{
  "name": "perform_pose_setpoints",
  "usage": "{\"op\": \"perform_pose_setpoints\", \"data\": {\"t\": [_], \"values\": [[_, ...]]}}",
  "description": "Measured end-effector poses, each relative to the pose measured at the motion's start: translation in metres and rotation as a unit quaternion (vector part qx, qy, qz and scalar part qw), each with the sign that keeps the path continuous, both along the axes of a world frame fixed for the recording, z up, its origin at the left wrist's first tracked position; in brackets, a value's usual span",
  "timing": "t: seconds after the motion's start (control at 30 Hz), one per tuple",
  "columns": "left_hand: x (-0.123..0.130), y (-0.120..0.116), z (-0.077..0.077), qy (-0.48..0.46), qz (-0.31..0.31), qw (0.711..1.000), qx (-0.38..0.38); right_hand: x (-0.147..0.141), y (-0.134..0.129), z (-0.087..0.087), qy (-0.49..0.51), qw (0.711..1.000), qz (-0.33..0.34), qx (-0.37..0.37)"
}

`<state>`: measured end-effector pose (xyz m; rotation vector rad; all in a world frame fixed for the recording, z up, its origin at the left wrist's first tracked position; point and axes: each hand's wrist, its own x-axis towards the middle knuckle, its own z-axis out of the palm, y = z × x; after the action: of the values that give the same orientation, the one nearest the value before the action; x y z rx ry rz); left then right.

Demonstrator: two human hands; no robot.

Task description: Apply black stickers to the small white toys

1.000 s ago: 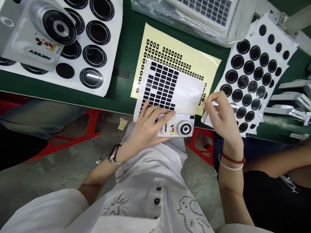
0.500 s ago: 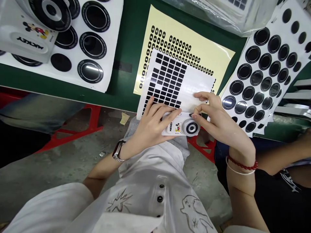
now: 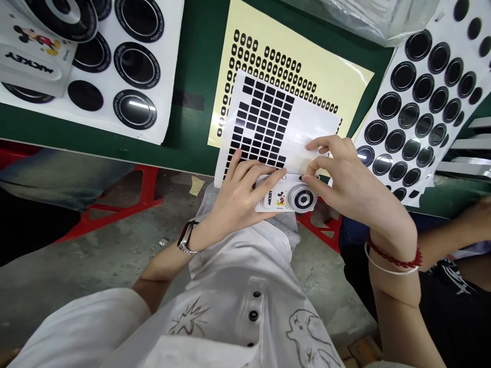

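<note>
A small white camera-shaped piece [image 3: 282, 198] with a Mickey picture and a round lens lies at the table's front edge. My left hand [image 3: 245, 191] holds it from the left, fingers over its upper side. At its upper right corner, the thumb and index finger of my right hand [image 3: 333, 171] are close together beside a small dark spot; whether something is pinched there is too small to tell. Beneath my hands lies a white sheet [image 3: 309, 122] of black rectangular stickers, on top of a yellow sheet [image 3: 330, 71] of small black oval stickers.
Sheets of round black stickers [image 3: 169, 102] lie at the left, with a larger white Mickey camera piece [image 3: 38, 66] on them. More round-sticker sheets [image 3: 414, 122] are at the right. A plastic bag [image 3: 368, 25] sits at the back. Another person's arm [image 3: 452, 235] is at the right.
My right wrist has shifted slightly right, while its fingertips stay at the camera piece's corner. My left hand keeps its hold. The view has moved a little over the table.
</note>
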<state>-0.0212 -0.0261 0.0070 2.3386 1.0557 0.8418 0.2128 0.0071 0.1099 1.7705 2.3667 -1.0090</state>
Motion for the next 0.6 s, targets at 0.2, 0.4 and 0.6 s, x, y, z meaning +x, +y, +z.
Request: {"op": "perform_pose_setpoints", "data": {"t": [0.2,0.4,0.6], "values": [[0.0,0.0,0.0,-0.004,0.004,1.0,-0.005,-0.003,0.012,0.001,-0.053,0.999,0.008,-0.006],[0.0,0.0,0.001,-0.006,0.004,1.0,-0.014,-0.004,0.045,0.005,-0.081,0.988,0.041,-0.128],[-0.001,0.001,0.004,-0.008,-0.002,1.0,-0.027,-0.011,0.05,-0.002,-0.056,0.984,0.035,-0.163]]}}
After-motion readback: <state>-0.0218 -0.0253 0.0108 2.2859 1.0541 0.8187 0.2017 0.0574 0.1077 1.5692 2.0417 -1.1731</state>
